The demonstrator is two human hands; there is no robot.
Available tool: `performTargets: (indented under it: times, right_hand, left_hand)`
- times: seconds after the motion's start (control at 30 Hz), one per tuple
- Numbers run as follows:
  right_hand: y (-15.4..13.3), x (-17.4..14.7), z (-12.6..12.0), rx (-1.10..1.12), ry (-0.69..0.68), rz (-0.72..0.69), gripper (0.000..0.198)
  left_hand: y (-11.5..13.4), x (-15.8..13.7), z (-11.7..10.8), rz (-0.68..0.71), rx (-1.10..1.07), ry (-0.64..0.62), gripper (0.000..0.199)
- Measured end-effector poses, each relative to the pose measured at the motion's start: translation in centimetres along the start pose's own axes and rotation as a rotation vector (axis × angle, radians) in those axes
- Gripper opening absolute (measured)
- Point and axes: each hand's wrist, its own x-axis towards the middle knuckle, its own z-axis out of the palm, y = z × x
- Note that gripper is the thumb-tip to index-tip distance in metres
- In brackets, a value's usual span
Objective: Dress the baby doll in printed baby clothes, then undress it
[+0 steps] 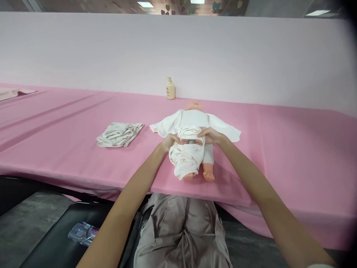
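Observation:
A baby doll [208, 174] lies on its back on the pink-covered table, its feet toward me. It has on a white top [192, 120] with the sleeves spread to both sides. White printed baby pants [186, 160] are bunched over one of its legs, and a foot shows at the lower opening. My left hand [170, 142] is closed on the left edge of the pants' waist. Opposite it, my right hand [209, 135] pinches the right edge, with fingers inside the opening. The doll's other leg lies outside the pants, to the right.
Folded pale cloth [119, 134] lies on the pink table cover [69, 149] to the left. A pump bottle [170, 89] stands at the back against the white partition [178, 52]. Below left, a clear plastic bottle [82, 233] rests on a black chair [64, 238].

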Motion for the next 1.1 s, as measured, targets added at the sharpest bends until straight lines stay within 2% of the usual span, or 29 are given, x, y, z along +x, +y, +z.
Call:
performTargets:
  times: [0.03,0.07,0.13,0.17,0.2,0.23,0.27,0.33,0.4,0.53,0.63,0.73,0.8,0.83,0.9,0.97,1.0,1.03,1.1]
  right_hand:
    - [0.0,-0.1,-0.4,-0.097,0.082,-0.026,0.018]
    - [0.1,-0.2,-0.9,-0.219,0.225,-0.076,0.025]
    - [0.8,-0.9,-2.1,-0.539,0.661,-0.239,0.035]
    - [1.4,-1.5,-2.6,-0.723,0.887,-0.333,0.035]
    - [2.1,-2.2,-3.0,-0.916,1.053,-0.417,0.032]
    - [3.0,-3.0,-3.2,-1.107,1.116,-0.483,0.028]
    - [3.9,-4.0,-3.2,-1.286,1.053,-0.526,0.026]
    - [5.7,-5.8,-2.7,-1.554,0.751,-0.579,0.025]
    - [7.0,-7.2,-1.5,-1.680,0.554,-0.655,0.026]
    - [7.8,-8.2,0.5,-1.762,0.486,-0.793,0.035]
    - [7.4,-7.9,0.7,-1.754,0.389,-0.794,0.034]
    - [7.2,-7.4,0.4,-1.649,0.318,-0.729,0.030]
    - [7.1,-6.9,0.4,-1.535,0.427,-0.676,0.032]
    - [7.0,-6.6,0.5,-1.466,0.547,-0.656,0.035]
    - [6.3,-5.6,1.0,-1.299,0.872,-0.601,0.047]
    - [5.3,-4.4,1.5,-1.150,1.166,-0.493,0.054]
    - [4.8,-3.8,1.8,-1.114,1.255,-0.429,0.055]
    - [4.3,-3.3,2.0,-1.118,1.297,-0.372,0.054]
    - [3.8,-2.8,2.3,-1.229,1.226,-0.314,0.050]
  left_hand:
    - [-0.1,-0.1,0.0,0.008,-0.029,0.013,0.014]
    - [-0.1,-0.2,0.0,0.011,-0.063,0.021,0.013]
    - [-0.1,-0.4,0.1,-0.019,-0.137,0.011,0.012]
    - [0.0,-0.5,0.2,-0.045,-0.163,0.000,0.012]
    - [0.0,-0.5,0.2,-0.070,-0.172,-0.013,0.012]
    - [0.1,-0.6,0.3,-0.088,-0.169,-0.022,0.013]
    - [0.1,-0.6,0.4,-0.095,-0.155,-0.028,0.013]
    - [0.2,-0.5,0.4,-0.097,-0.128,-0.032,0.011]
    - [0.3,-0.4,0.4,-0.096,-0.107,-0.032,0.009]
    - [0.3,-0.2,0.3,-0.070,-0.068,-0.023,0.011]
    - [0.3,-0.1,0.3,-0.034,-0.011,-0.002,0.013]
    - [0.3,0.2,0.4,0.003,0.131,0.026,0.018]
    - [0.2,0.4,0.8,0.075,0.273,0.067,0.018]
    - [0.1,0.4,1.1,0.126,0.364,0.100,0.017]
    - [-0.1,0.4,2.1,0.241,0.606,0.187,0.011]
    - [-0.3,0.1,3.5,0.371,0.955,0.226,0.004]
    - [-0.4,-0.1,4.2,0.436,1.165,0.206,0.004]
    - [-0.6,-0.3,4.9,0.505,1.382,0.163,0.008]
    - [-0.8,-0.6,6.0,0.677,1.769,0.043,0.016]
